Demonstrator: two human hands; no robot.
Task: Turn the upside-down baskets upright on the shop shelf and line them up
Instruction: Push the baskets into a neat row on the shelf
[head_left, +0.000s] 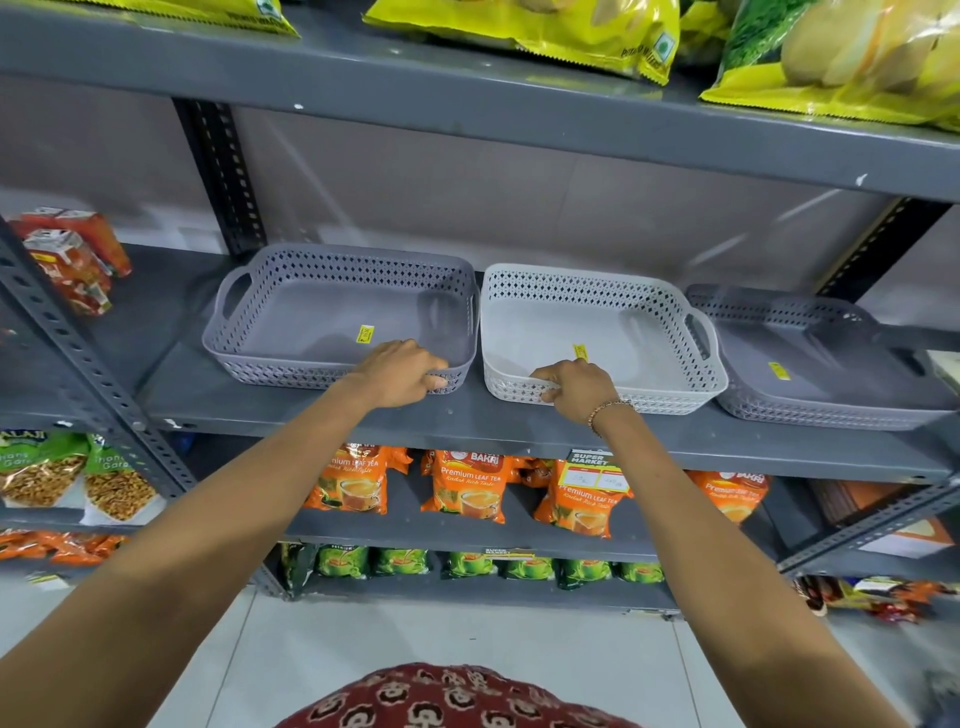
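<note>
Three perforated plastic baskets stand in a row on the grey middle shelf (467, 415). The left grey basket (291, 322) is upright, open side up, with a yellow sticker on its floor. My left hand (400, 371) grips its front rim near the right corner. Touching it on the right, the white basket (623, 322) is also upright, and my right hand (576, 387) holds its front rim at the left corner. A second grey basket (810, 364) sits at the far right and appears open side up, partly cut off by the frame.
Slotted steel uprights (223, 171) frame the shelf bay. Yellow snack bags (545, 26) lie on the shelf above. Orange tea packets (467, 488) fill the shelf below, green packets (519, 569) lower still. Red cartons (67, 260) stand at the left.
</note>
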